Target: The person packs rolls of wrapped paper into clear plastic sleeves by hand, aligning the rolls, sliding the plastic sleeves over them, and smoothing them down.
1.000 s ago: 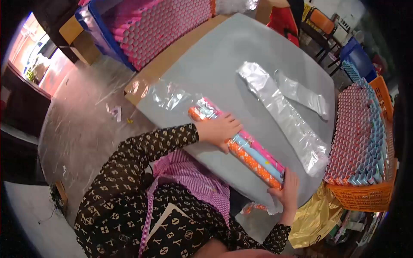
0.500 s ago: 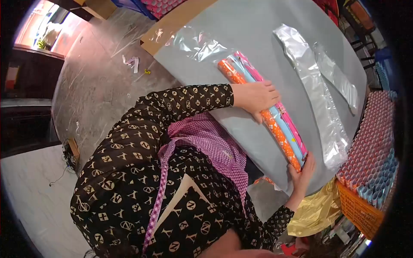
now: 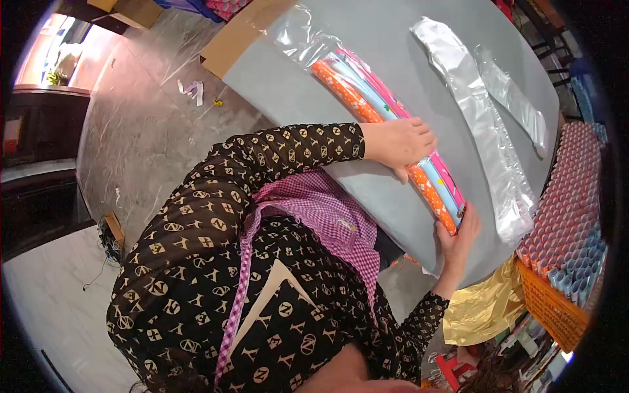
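Several patterned rolls in orange, light blue and pink (image 3: pixel 352 93) lie side by side on a grey-covered table (image 3: pixel 275 95), in a clear plastic sleeve. The sleeve's loose end (image 3: pixel 298 33) spreads past their upper end. My left hand (image 3: pixel 401 141) is wrapped over the rolls near their middle, thumb on the orange side. At their lower end, my right hand (image 3: pixel 457 232) cups the tips between thumb and fingers.
A long stack of clear sleeves (image 3: pixel 472 111) and a smaller one (image 3: pixel 517 105) lie beyond the rolls. To the right, many rolls (image 3: pixel 567 196) stand packed above an orange crate (image 3: pixel 550 308). Gold foil (image 3: pixel 481 308) hangs below the table edge. Brown cardboard (image 3: pixel 239 36) lies at the upper-left corner.
The rolls and sleeve have shifted up and left, with my right hand following their lower end. My left hand now sits nearer that end. The whole view has also shifted slightly.
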